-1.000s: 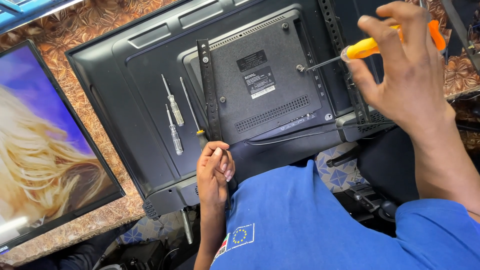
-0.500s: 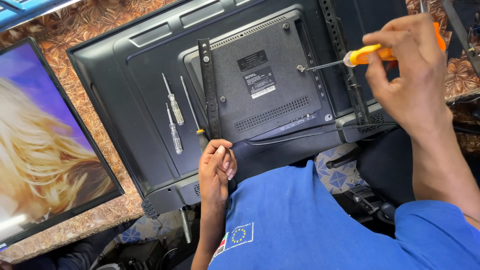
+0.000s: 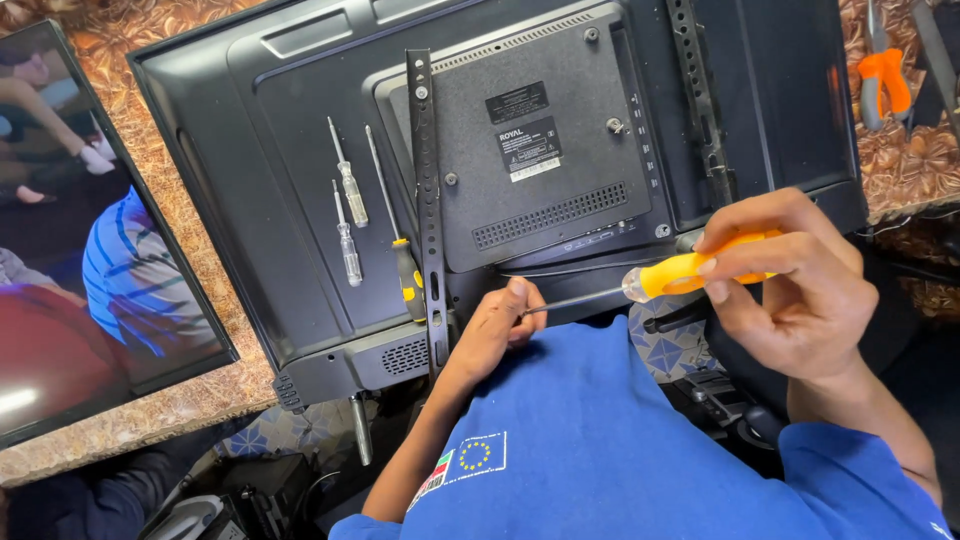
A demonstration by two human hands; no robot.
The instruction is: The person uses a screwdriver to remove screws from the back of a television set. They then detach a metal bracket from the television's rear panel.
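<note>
Three screwdrivers on television back

A matte black plastic television back panel lies on a brown, floral-patterned countertop. An orange-yellow handled screwdriver with a clear collar contrasts with a royal blue shirt bearing a ring of yellow stars. Orange-handled pliers rest nearby; a yellow-and-black handled screwdriver and two clear-handled screwdrivers lie on the panel.

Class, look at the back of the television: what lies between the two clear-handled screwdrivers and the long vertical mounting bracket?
In the head view, a third screwdriver with a black-and-yellow handle lies between the two clear-handled screwdrivers and the vertical mounting bracket, shaft pointing up the television's back panel.
</note>
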